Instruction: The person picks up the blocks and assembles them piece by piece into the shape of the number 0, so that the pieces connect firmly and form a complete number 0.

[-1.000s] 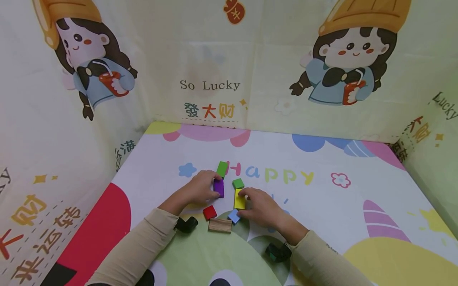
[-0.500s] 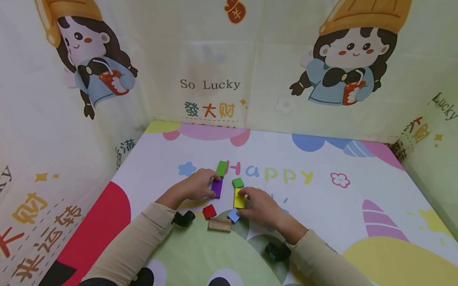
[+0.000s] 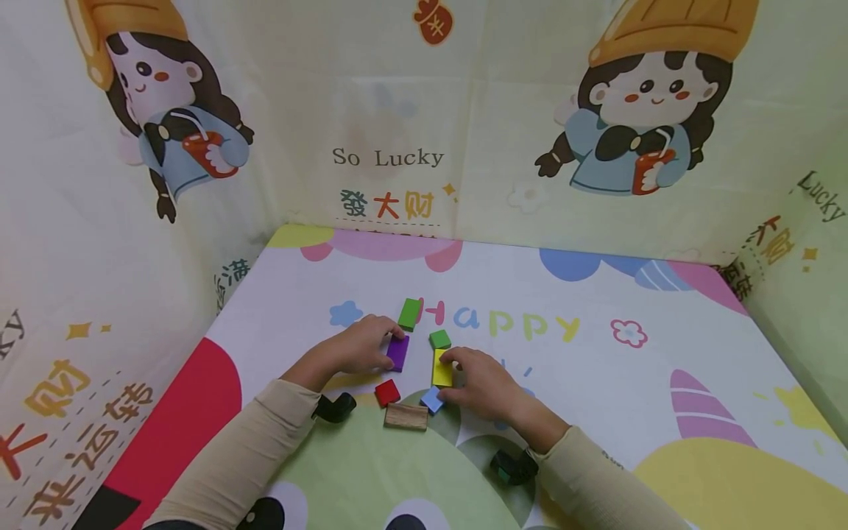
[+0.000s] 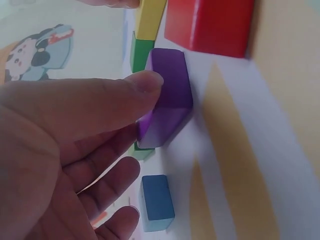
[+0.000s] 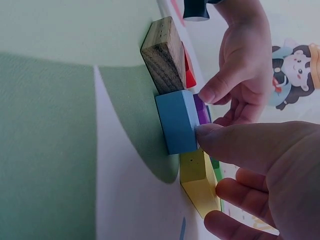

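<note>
My left hand [image 3: 364,344] pinches a purple block [image 3: 398,354] between thumb and index finger; in the left wrist view it stands tilted close over the sheet. My right hand [image 3: 483,381] rests its fingers at a yellow block [image 3: 440,366], its thumb touching the edge of a light blue block [image 5: 177,122]. A small green block [image 3: 440,339] sits at the yellow block's far end. A longer green block [image 3: 409,314] lies beyond the purple one. A red block [image 3: 387,393] and a wood-grained block [image 3: 406,417] lie nearest the person.
Another blue block [image 4: 158,202] shows beside the left fingers in the left wrist view, hidden in the head view. The blocks lie on a printed table sheet [image 3: 583,383]. Patterned cloth walls [image 3: 497,147] rise behind and at both sides. Black wrist cameras [image 3: 514,467] hang under both sleeves.
The left hand has drawn the purple block left and slightly nearer, opening a gap from the long green block. The right hand and the other blocks have stayed in place.
</note>
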Demonstrator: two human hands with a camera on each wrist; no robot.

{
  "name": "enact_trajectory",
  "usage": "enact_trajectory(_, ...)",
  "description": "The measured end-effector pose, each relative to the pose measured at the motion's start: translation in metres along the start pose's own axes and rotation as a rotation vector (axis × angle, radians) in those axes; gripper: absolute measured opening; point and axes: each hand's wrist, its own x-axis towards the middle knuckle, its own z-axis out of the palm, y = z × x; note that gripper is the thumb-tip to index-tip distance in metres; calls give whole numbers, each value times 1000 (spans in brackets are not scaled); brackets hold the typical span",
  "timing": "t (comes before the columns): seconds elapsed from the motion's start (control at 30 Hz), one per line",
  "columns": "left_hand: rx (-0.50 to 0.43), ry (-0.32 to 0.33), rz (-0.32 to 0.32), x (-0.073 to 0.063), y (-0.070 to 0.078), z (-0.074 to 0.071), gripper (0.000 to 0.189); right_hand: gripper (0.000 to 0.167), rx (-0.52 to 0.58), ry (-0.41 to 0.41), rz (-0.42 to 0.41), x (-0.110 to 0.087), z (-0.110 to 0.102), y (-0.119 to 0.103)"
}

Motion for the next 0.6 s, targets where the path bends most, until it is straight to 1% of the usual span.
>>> enact_trajectory(0.2, 1, 7, 21, -2, -4, 0, 46, 45, -4, -1, -1, 0, 0, 0)
enact_trajectory(0.43, -13, 15, 68, -6, -7, 0, 43, 44, 17, 0, -5, 0, -1, -1)
enact_trajectory(0.6, -22, 10, 68, -7, -7, 0, 43, 44, 13, 0, -10, -1, 0, -1)
